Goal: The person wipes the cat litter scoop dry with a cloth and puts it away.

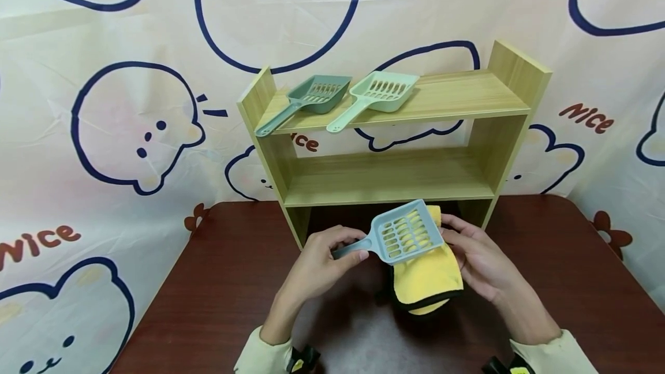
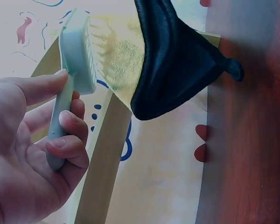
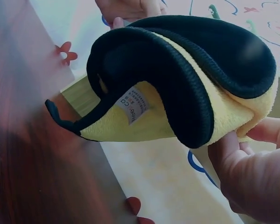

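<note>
My left hand (image 1: 319, 261) grips the handle of a blue slotted litter scoop (image 1: 375, 238), thumb on one side and curled fingers on the other, as the left wrist view shows. The scoop's basket tilts up and toward the right. Behind and below it hangs a folded yellow cloth (image 1: 428, 280) with black edging. My right hand (image 1: 483, 261) pinches this cloth near the scoop's right edge. In the right wrist view the cloth (image 3: 154, 126) droops in folds, showing a black loop and a white label; its folds hide most of the scoop there.
A light wooden shelf unit (image 1: 384, 180) stands at the back of the dark brown table (image 1: 208, 305). On its top board lie a dark green scoop (image 1: 332, 88) and a pale green scoop (image 1: 397, 94), handles jutting past the front edge. A printed curtain (image 1: 156, 33) hangs behind.
</note>
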A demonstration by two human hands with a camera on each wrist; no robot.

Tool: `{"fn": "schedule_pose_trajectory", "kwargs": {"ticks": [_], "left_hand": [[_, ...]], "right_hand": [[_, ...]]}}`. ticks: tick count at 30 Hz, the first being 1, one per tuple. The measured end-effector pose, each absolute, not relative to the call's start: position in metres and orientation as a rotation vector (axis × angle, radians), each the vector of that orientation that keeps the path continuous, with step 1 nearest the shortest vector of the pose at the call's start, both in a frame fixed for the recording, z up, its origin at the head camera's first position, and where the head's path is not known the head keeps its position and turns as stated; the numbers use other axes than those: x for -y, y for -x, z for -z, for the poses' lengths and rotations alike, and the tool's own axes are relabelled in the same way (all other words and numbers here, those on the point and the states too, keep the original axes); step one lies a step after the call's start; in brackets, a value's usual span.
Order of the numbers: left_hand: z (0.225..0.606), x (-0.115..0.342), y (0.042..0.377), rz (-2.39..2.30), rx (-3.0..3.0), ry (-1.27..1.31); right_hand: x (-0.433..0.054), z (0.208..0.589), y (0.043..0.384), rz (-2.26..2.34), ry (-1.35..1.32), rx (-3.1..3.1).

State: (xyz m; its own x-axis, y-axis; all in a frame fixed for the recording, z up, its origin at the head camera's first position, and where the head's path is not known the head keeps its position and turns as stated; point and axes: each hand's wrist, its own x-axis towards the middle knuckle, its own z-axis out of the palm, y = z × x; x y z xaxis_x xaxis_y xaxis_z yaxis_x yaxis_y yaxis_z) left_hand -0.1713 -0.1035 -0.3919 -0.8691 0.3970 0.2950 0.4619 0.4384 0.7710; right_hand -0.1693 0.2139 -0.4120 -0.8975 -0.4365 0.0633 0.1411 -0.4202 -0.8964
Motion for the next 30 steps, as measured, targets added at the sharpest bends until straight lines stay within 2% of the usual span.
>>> {"fn": "schedule_pose_trajectory", "kwargs": {"ticks": [7, 18, 30], "left_hand": [[0.392, 0.101, 0.17, 1.447, 2.603, 0.797], [0.397, 0.106, 0.17, 1.438, 2.632, 0.892], [0.396, 0.123, 0.173, 1.449, 2.694, 1.079]], "right_hand": [[-0.209, 0.416, 0.17, 2.309, 0.512, -1.503], [-0.223, 0.415, 0.169, 2.172, 0.427, -1.801], [-0.251, 0.409, 0.168, 2.154, 0.461, -1.88]]}}
